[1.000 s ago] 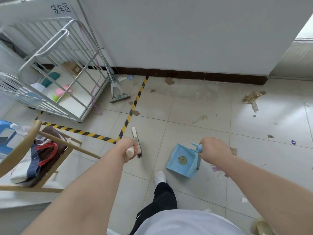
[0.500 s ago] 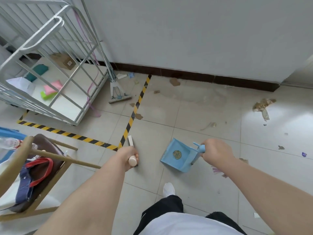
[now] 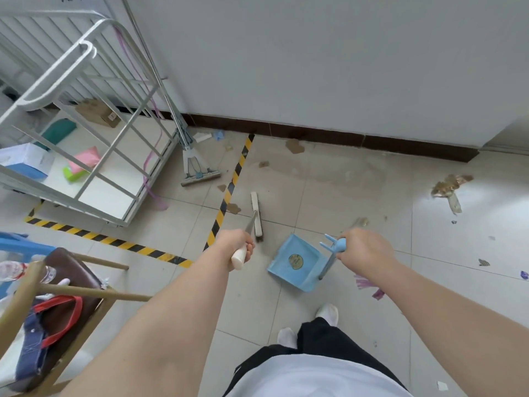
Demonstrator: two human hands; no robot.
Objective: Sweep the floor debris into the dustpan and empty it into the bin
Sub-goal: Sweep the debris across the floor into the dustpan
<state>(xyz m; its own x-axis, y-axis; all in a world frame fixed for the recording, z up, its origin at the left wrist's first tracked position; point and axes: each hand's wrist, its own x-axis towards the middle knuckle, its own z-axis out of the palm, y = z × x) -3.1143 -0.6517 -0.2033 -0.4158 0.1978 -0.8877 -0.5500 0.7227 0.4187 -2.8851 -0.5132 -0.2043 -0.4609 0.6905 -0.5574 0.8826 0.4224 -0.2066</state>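
My left hand (image 3: pixel 236 245) grips the white handle of a broom whose narrow head (image 3: pixel 256 215) rests on the tiles just right of the striped tape. My right hand (image 3: pixel 363 249) holds the blue handle of a light blue dustpan (image 3: pixel 294 263), which stands on the floor between my hands. Brown scraps (image 3: pixel 233 208) lie by the broom head, more brown scraps (image 3: pixel 294 145) near the skirting, a crumpled brown wrapper (image 3: pixel 448 186) at the right, and pink bits (image 3: pixel 367 285) under my right wrist. No bin is in view.
A white wire cage cart (image 3: pixel 86 133) with boxes stands at the left, a mop (image 3: pixel 197 173) leaning beside it. Yellow-black tape (image 3: pixel 229 193) marks the floor. A wooden chair (image 3: pixel 54 296) with bags is at the lower left. The wall (image 3: pixel 315 67) runs ahead.
I have stepped forward toward the wall. The broom head has swung out ahead of my left hand onto the tiles by the tape. The dustpan stays in my right hand, near the floor.
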